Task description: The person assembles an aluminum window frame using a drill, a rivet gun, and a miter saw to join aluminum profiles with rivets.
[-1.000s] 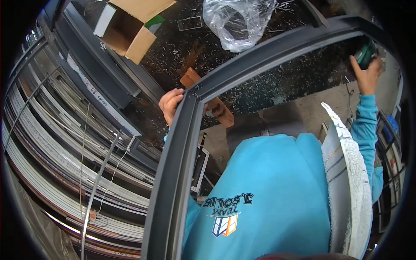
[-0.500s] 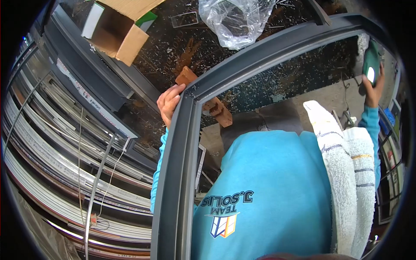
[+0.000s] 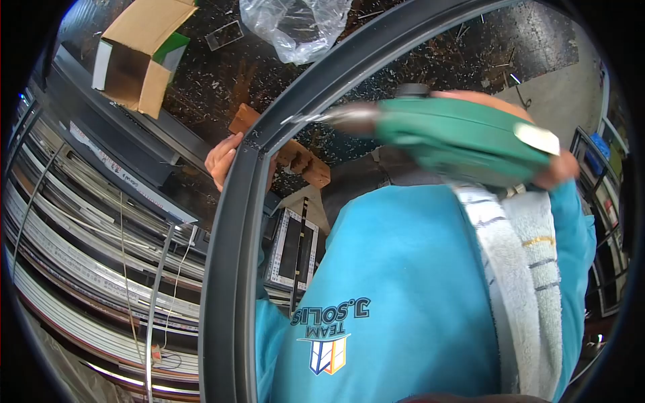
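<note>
My left hand [image 3: 224, 161] grips the corner of a dark grey metal frame [image 3: 230, 269], which runs down the middle and arcs off to the upper right. My right hand [image 3: 556, 171] holds a green power drill [image 3: 463, 140], blurred by motion. Its bit points left and lies against the frame's upper bar, just right of the corner. A reddish wooden block [image 3: 304, 163] lies under the corner on the dark workbench [image 3: 222, 74]. A striped white towel [image 3: 527, 282] hangs over my right shoulder on the blue sweatshirt.
An open cardboard box [image 3: 134, 57] and a crumpled clear plastic bag [image 3: 295, 23] lie on the chip-strewn bench. Long metal profiles [image 3: 80, 269] are stacked at the left. A framed panel [image 3: 292, 248] stands below the bench near my body.
My right hand has swung the green drill from the far upper right in to the frame corner. My left hand has kept its grip on the corner. The view shifted left.
</note>
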A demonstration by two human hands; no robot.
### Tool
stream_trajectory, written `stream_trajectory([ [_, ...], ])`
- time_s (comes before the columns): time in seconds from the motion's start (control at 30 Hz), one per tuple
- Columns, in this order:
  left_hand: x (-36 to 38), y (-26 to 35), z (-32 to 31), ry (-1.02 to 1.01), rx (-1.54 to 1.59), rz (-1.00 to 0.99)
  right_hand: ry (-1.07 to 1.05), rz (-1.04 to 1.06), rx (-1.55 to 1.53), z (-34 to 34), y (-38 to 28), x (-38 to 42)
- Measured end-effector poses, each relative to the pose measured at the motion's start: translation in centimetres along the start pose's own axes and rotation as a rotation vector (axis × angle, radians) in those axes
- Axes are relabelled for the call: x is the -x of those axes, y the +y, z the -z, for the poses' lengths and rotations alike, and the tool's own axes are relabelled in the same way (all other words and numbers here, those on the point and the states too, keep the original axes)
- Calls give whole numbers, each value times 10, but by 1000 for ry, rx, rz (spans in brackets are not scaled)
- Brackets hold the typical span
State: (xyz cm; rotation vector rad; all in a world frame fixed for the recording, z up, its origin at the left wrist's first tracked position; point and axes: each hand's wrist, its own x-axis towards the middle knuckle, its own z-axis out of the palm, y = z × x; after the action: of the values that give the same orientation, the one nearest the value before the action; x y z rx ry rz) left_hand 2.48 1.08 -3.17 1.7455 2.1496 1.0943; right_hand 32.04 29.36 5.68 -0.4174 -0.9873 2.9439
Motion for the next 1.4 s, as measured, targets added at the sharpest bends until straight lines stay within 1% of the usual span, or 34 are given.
stream_trajectory([
  [0.1,2,-1,1,-8,14,31,-69,-81,-4,1,16,-42],
  [0.13,4,-4,-3,40,15,13,-48,-41,85,0,22,-52],
  [0.23,10,-13,-2,29,69,2,2,-194,249,-5,18,-69],
  [0.27,11,-15,-2,30,80,-2,-5,-163,257,-4,27,-72],
  [0.37,12,-17,-3,41,79,-16,-84,-198,189,4,35,-78],
  [0.47,8,-16,-2,21,79,-29,-81,-182,159,2,34,-75],
  [0.57,8,-19,-2,6,76,-37,44,-129,201,-11,29,-78],
  [0.63,10,-21,-2,10,81,-38,81,-241,171,-10,25,-83],
  [0.7,8,-18,-1,-1,75,-43,254,-391,195,-22,5,-86],
  [0.77,5,-18,-1,-8,59,-53,310,-412,161,-26,-4,-99],
  [0.8,5,-19,-1,-11,51,-57,201,-488,246,-19,-15,-103],
  [0.9,5,-16,0,-13,6,-67,18,-491,343,-10,-19,-117],
  [0.97,0,-11,-3,10,-9,-71,-55,-478,379,-5,-18,-117],
  [1.03,-4,-4,-7,46,1,-66,-73,-418,397,-2,-18,-105],
  [1.17,-7,-1,1,-36,-37,-50,-11,-241,416,4,-27,-42],
  [1.23,-7,2,0,-35,-30,-46,86,-155,414,1,-37,9],
  [1.27,-6,7,0,-34,39,9,167,-110,408,-4,-40,39],
  [1.37,-8,15,3,-63,14,66,489,85,382,-27,-40,124],
  [1.4,-16,19,16,-136,-17,43,612,166,382,-33,-34,144],
])
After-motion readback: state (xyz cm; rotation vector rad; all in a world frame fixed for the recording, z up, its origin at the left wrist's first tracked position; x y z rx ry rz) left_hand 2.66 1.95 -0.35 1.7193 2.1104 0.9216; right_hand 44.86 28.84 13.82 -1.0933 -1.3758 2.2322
